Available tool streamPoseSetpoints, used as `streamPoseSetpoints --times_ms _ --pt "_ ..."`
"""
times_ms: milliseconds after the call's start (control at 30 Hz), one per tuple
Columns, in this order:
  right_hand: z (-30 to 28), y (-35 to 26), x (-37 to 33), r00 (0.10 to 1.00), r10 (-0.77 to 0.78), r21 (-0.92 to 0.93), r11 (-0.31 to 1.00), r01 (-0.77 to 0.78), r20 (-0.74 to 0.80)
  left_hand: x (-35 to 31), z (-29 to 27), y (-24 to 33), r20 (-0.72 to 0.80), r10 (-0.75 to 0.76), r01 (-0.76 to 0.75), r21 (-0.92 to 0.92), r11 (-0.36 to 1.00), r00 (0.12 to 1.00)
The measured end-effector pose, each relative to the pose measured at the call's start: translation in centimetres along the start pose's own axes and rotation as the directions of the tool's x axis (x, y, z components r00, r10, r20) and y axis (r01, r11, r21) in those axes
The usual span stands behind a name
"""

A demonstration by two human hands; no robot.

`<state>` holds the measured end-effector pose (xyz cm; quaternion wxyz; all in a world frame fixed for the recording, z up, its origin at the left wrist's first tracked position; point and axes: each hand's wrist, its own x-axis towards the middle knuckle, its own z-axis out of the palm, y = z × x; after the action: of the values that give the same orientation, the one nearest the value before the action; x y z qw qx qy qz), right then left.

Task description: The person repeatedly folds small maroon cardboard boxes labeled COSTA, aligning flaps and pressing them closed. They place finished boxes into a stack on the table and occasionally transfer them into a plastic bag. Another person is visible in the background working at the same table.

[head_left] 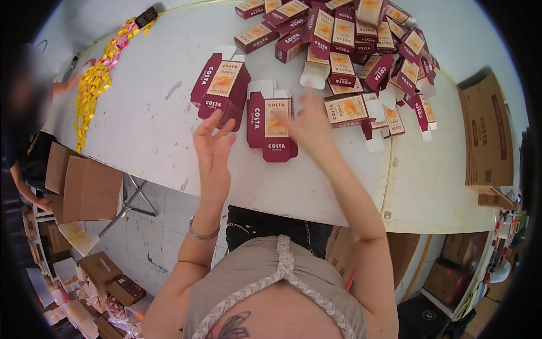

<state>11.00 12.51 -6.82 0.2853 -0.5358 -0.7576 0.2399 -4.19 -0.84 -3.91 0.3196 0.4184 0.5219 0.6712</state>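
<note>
Two stacks of flat maroon-and-cream cartons lie on the white table in front of me. My left hand (212, 150) is just below the left carton stack (223, 85), its fingers apart and nothing seen in them; fingertips overlap the stack's lower edge, and I cannot tell if they touch. Close to the right side of the nearer carton stack (276, 121) is my right hand (311, 125), smeared by motion, so its grip is unclear. To its right lies a formed carton (347, 109) with white end flaps open.
A big heap of formed cartons (344, 34) covers the table's far right. Yellow and pink wrapped pieces (93, 85) line the left edge, beside another person's hand (70, 79). Brown cardboard boxes stand at right (488, 130) and lower left (90, 189). A phone (146, 17) rests at the far left.
</note>
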Motion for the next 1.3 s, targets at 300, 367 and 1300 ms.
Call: streamPoseSetpoints --times_ms 300,367,1300 --pt "-2.6 1.6 -2.1 0.954 0.014 0.373 0.919 -0.130 0.298 1.1 2.9 -1.9 -0.019 -0.102 0.103 0.082 0.991 0.995" --pt "-4.2 -0.2 -4.5 0.940 -0.202 0.419 0.905 0.072 0.276 1.9 3.2 -2.2 0.091 -0.233 0.243 -0.128 0.961 0.968" --pt "-4.9 -4.2 -6.5 0.997 0.012 0.935 0.349 0.062 -0.070 -1.6 3.5 3.1 0.488 -0.134 0.060 0.165 0.985 0.863"
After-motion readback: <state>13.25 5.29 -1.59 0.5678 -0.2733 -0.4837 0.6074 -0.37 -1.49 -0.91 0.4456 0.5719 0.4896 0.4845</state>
